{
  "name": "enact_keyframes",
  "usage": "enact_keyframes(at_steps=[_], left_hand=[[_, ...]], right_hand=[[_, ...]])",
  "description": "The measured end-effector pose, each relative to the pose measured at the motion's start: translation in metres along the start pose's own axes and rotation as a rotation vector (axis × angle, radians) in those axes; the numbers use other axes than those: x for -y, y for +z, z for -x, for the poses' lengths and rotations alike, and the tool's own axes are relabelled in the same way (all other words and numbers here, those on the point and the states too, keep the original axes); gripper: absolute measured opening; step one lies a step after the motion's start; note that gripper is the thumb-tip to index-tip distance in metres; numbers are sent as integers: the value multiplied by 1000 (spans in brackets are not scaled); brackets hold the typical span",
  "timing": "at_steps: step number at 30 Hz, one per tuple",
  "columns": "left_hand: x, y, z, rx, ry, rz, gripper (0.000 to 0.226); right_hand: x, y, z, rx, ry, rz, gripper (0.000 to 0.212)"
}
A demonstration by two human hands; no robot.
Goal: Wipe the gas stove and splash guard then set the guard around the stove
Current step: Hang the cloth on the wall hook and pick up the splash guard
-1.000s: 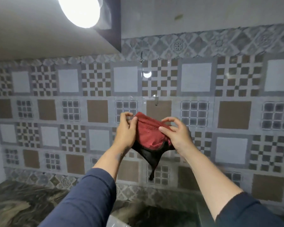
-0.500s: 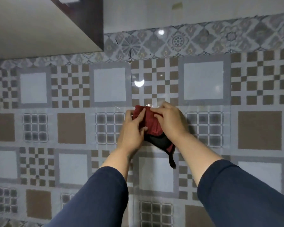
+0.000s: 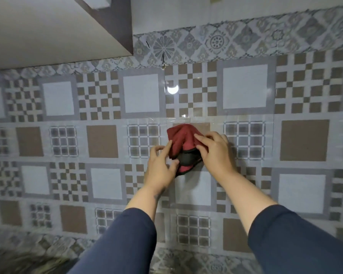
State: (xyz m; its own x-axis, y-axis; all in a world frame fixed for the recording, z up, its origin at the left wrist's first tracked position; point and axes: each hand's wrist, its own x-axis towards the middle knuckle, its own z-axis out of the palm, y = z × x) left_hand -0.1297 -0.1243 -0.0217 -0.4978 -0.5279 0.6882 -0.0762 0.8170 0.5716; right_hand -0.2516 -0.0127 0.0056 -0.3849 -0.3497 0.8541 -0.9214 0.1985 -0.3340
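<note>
I see navy sleeves [image 3: 127, 234] nearest, both arms raised. Left hand [image 3: 159, 171] pinches lower-left edge of red cloth [image 3: 181, 139]; right hand [image 3: 216, 153] fingers curl over its right side. Cloth bunched between hands, pressed against tiled wall [image 3: 103, 141] under clear film. Stove, guard out of view.

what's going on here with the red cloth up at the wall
A person holds a red and black cloth with both hands against the patterned tiled wall. The left hand pinches its lower left edge, and the right hand grips its right side. No stove shows in this view.
</note>
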Motion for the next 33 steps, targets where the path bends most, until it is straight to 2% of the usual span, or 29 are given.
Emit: enact_keyframes(at_steps=[4,8,12,16,21,26,29,31,33], left_hand=[[-20,-31,39,141,-76,-168,50],[-34,-66,96,322,-172,-305,35],[-33,-112,173,511,-344,-366,33],[-15,-159,268,597,-524,-411,32],[15,-230,397,519,-813,-460,34],[42,-292,513,421,-1090,-483,35],[49,-311,569,344,-1206,-554,40],[50,-318,595,311,-1293,-547,47],[51,-320,612,282,-1337,-535,53]], right_hand=[[24,-32,27,179,46,73,30],[60,-52,64,513,62,181,26],[113,-52,124,921,37,161,32],[173,-38,210,1156,-73,76,34],[246,-11,324,1456,-191,-34,39],[307,19,411,1649,-279,-112,39],[334,36,444,1684,-367,-128,43],[347,49,462,1662,-472,-112,48],[355,63,477,1649,-500,-138,50]])
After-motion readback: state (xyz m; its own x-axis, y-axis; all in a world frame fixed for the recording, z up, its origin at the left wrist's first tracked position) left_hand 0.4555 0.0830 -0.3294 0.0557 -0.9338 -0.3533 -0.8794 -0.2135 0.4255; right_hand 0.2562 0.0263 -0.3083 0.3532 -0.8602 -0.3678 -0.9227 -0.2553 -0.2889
